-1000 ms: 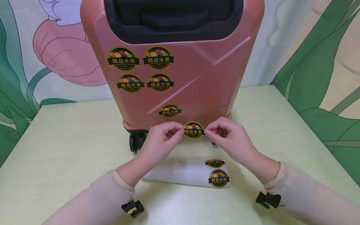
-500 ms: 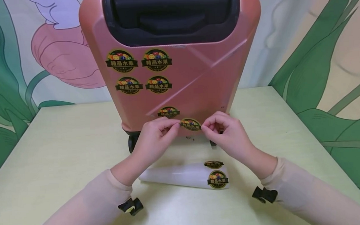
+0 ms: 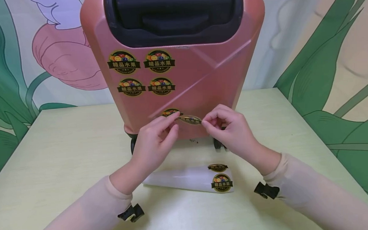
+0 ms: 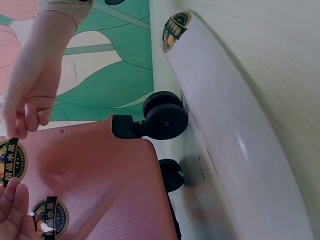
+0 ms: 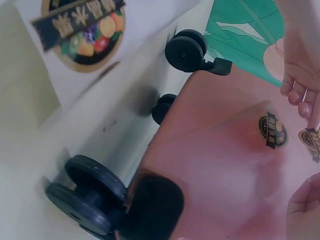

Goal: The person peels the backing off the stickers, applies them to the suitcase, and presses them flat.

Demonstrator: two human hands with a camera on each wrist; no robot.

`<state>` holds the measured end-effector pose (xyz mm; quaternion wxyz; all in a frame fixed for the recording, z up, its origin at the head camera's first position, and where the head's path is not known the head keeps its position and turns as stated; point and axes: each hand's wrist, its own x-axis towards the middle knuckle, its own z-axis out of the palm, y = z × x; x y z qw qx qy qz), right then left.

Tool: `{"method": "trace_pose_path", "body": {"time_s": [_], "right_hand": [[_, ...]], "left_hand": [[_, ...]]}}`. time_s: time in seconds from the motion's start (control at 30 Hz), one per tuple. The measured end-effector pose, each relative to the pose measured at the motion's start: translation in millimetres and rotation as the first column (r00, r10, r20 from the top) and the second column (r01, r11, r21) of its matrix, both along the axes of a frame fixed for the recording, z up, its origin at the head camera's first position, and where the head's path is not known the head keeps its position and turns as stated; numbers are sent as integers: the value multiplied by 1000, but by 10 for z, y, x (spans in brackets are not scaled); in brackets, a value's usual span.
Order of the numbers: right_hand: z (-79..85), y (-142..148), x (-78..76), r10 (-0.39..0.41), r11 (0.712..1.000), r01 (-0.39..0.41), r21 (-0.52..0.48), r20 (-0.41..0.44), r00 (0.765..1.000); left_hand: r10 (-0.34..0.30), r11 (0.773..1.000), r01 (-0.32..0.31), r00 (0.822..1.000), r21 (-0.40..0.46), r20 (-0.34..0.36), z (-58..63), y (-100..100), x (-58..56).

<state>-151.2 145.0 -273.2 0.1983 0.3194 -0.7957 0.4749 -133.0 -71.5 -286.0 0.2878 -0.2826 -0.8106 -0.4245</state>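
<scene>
A round black-and-gold fruit sticker (image 3: 191, 120) is stretched between both hands, tilted, close in front of the lower part of a pink suitcase (image 3: 201, 84). My right hand (image 3: 230, 127) pinches its right end between thumb and index finger. At the left end, the index fingertip of my left hand (image 3: 155, 139) touches the sticker, with the thumb parted below it. Just behind these fingertips, another sticker (image 4: 50, 218) is on the suitcase, partly hidden in the head view. Several more, such as one upper-left sticker (image 3: 124, 62), are on the suitcase face.
A white sticker sheet (image 3: 180, 179) lies curled on the pale table (image 3: 66, 149), bearing two stickers at its right end. Black wheels (image 5: 95, 195) support the suitcase. A painted leaf-and-flower backdrop (image 3: 316, 66) stands behind and beside the table.
Both hands have moved up and slightly left with the sticker, which has tilted from facing the camera to nearly edge-on. The left thumb has parted from the index finger.
</scene>
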Motion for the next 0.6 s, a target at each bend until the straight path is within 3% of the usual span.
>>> {"method": "trace_pose_path", "body": {"time_s": [0.13,0.37,0.47,0.6], "right_hand": [[50,-6,-12,20,1000,-20,-1,-38,999],[207,101,-59,-51,998,53,-30,69,996],[313,187,-95,-66,995,72,-74,81,994],[441,297,-170,-95,989,102,-106,74,993]], "left_hand": [[9,1000,-8,999,28,-43,2,-41,-10],[9,996,-21,990,-89,-139,-15,-75,3],[12,989,-44,975,-140,-220,-8,-61,-21],[23,973,-97,942,-207,-333,36,-33,-51]]}}
